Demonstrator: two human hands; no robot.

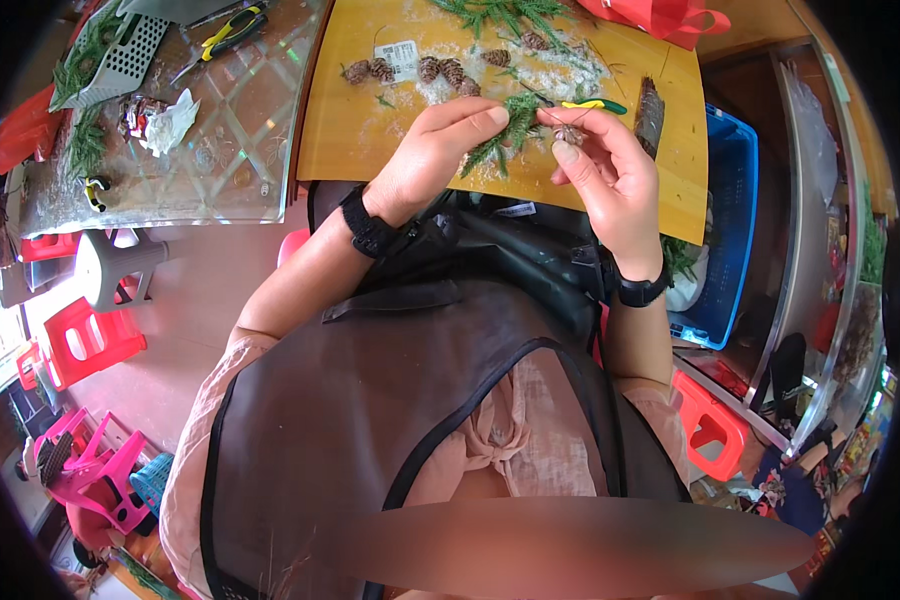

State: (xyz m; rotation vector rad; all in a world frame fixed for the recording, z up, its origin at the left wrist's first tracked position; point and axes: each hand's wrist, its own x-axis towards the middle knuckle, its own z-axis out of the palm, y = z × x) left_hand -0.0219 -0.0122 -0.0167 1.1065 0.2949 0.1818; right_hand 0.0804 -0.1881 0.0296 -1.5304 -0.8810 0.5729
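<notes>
Both hands raised together over near edge of yellow wooden table.

Left hand: fingers curled, thumb and forefinger pinched on green fir sprig.

Sprig: long axis slants from near-left up to far-right, tip meeting right hand. Flat, feathery, dark green needles.

Right hand: fingertips closed narrow on small brown pine cone, held against sprig's far end. Cone scaly, dull brown, mostly hidden by fingers.

Hands nearly touching; right hand nearer cone, left nearer sprig stem.

Farther on table: row of loose pine cones, green-handled pliers, white dusting.

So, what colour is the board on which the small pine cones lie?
Yellow-orange. The board under the pine cones shows best in the head view, dusted with white powder.
</notes>
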